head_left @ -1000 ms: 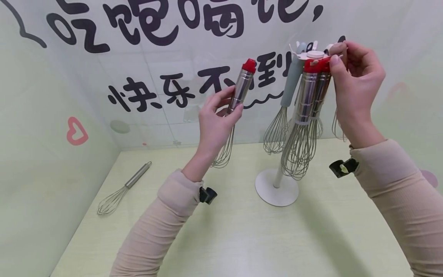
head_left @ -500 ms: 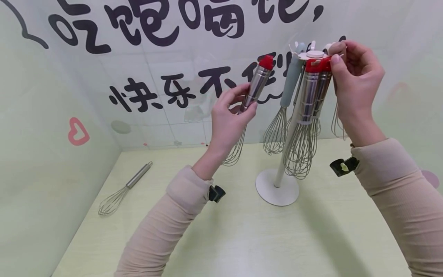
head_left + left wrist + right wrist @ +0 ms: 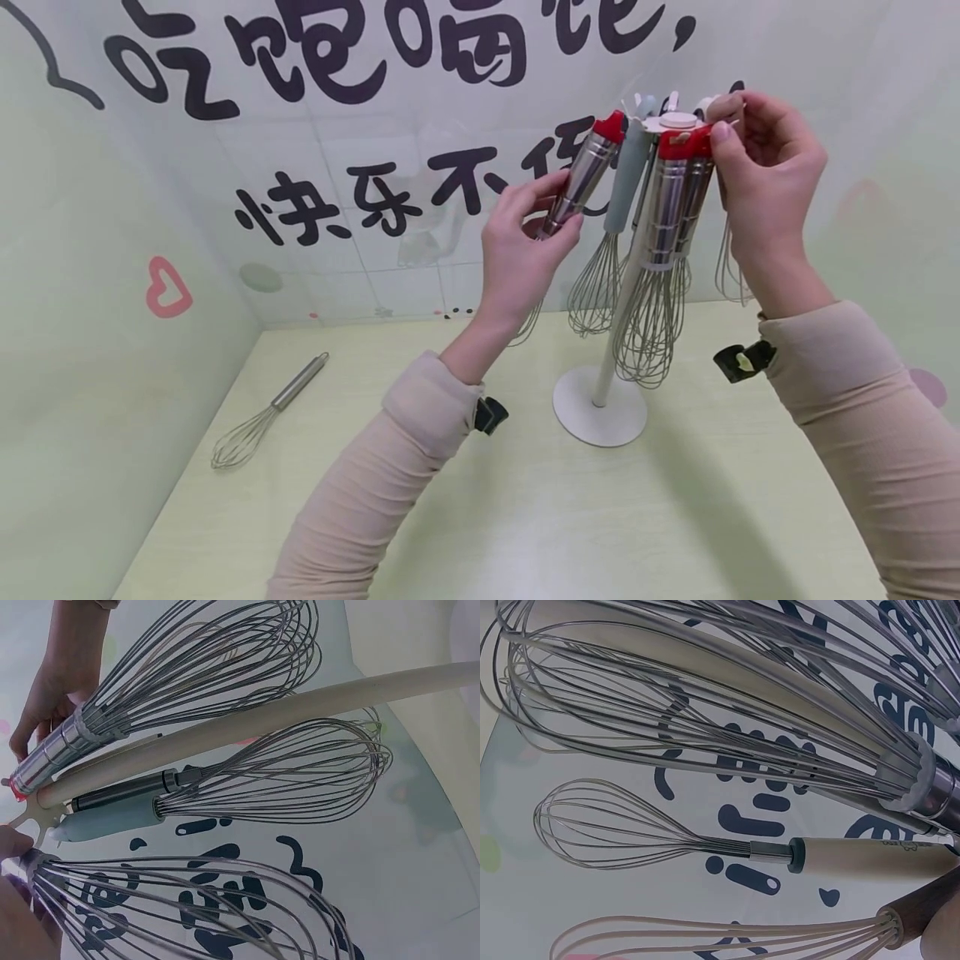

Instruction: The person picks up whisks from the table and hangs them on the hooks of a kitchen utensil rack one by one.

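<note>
My left hand (image 3: 525,242) grips a balloon whisk (image 3: 588,171) by its steel handle, tilted, its red end beside the top of a white whisk stand (image 3: 609,367). At that top, my right hand (image 3: 776,175) pinches the end of a whisk with a brown wooden handle (image 3: 915,904); its hook is hidden by the fingers. Steel whisks with red ends (image 3: 667,208) hang at the front of the stand. A blue-handled whisk (image 3: 628,179) hangs on the left, with a black-handled whisk (image 3: 124,793) close by. Behind hangs a cream-handled whisk (image 3: 870,855).
A small all-steel whisk (image 3: 277,404) lies on the pale table (image 3: 540,517) at the left. The stand's round base (image 3: 600,429) rests near the back wall (image 3: 330,275), which bears large black lettering. Another wall stands on the left.
My left hand has moved right, bringing the red-ended whisk up to the stand and tilting it further. The right hand has stayed at the stand's top.
</note>
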The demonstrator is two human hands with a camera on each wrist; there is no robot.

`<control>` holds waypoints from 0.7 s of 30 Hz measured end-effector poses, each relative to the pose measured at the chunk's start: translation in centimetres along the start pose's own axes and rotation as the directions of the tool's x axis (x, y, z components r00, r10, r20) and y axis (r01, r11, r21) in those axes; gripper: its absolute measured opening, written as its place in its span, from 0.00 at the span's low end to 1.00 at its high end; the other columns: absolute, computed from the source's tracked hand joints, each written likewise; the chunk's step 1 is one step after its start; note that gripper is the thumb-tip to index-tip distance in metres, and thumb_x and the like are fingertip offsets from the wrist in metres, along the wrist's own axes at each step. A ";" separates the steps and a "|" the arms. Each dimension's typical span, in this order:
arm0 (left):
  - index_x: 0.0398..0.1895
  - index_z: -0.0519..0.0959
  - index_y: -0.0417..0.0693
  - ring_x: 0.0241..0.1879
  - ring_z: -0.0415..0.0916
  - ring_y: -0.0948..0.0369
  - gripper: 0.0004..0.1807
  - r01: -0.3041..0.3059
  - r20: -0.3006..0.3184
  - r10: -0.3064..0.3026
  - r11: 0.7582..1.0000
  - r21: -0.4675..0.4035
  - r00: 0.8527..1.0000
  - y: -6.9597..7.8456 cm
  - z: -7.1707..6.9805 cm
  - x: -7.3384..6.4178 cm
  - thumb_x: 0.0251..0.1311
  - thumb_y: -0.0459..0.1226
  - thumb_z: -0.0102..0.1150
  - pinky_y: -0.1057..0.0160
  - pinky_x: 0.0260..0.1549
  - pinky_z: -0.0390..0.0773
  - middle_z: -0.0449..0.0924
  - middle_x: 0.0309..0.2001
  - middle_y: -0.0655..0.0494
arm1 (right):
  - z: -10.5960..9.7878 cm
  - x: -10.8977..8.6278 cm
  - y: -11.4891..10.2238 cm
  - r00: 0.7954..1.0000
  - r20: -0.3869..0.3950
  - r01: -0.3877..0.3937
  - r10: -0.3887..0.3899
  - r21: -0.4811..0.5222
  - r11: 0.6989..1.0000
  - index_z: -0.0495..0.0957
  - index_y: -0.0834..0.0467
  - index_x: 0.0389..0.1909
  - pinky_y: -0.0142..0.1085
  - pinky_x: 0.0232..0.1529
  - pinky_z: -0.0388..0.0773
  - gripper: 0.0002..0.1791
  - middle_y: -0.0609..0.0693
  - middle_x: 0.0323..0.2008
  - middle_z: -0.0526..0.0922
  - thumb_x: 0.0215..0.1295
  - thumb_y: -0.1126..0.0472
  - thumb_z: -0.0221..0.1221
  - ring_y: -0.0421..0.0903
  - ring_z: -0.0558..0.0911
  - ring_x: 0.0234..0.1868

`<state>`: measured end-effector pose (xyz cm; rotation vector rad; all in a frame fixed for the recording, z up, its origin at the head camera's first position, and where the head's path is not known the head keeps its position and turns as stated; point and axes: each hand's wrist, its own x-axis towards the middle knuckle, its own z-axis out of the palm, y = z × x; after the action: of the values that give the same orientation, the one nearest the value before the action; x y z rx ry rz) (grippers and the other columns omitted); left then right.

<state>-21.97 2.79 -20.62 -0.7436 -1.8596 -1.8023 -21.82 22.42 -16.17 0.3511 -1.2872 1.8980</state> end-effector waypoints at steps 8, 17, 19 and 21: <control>0.56 0.76 0.40 0.45 0.79 0.56 0.23 -0.030 0.005 0.030 0.999 0.034 1.000 0.0 0.9 0.2 0.54 0.27 0.61 0.71 0.38 0.82 0.72 0.49 0.45 | 0.0 0.0 0.0 1.000 0.005 0.005 -0.005 0.002 1.000 0.81 0.65 0.36 0.28 0.33 0.68 0.11 0.52 0.32 0.83 0.50 0.74 0.59 0.43 0.72 0.32; 0.55 0.77 0.40 0.45 0.77 0.59 0.23 -0.038 0.009 0.037 0.997 0.068 0.999 -0.1 1.4 0.3 0.52 0.27 0.62 0.74 0.34 0.81 0.73 0.47 0.44 | 0.0 -0.1 0.0 1.000 -0.002 0.002 -0.002 -0.011 1.000 0.81 0.64 0.36 0.28 0.32 0.66 0.11 0.51 0.32 0.83 0.51 0.73 0.58 0.43 0.70 0.31; 0.55 0.77 0.40 0.45 0.76 0.59 0.23 -0.042 0.006 0.042 0.996 0.073 0.999 -0.1 1.5 0.3 0.52 0.27 0.63 0.75 0.34 0.81 0.73 0.46 0.44 | 0.0 -0.1 0.0 1.000 -0.002 0.001 -0.001 -0.010 1.000 0.81 0.64 0.36 0.28 0.32 0.66 0.11 0.51 0.32 0.83 0.50 0.73 0.58 0.43 0.71 0.31; 0.54 0.78 0.40 0.44 0.76 0.59 0.22 -0.045 0.007 0.045 0.995 0.085 0.999 -0.2 1.6 0.3 0.52 0.27 0.63 0.75 0.34 0.80 0.74 0.47 0.44 | 0.0 -0.1 0.0 1.000 -0.005 0.001 -0.001 -0.014 1.000 0.81 0.64 0.36 0.28 0.33 0.67 0.11 0.51 0.32 0.83 0.50 0.73 0.59 0.43 0.71 0.32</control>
<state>-22.21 4.38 -20.68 -0.7534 -1.8952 -1.6837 -21.72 22.38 -16.20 0.3397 -1.2960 1.8871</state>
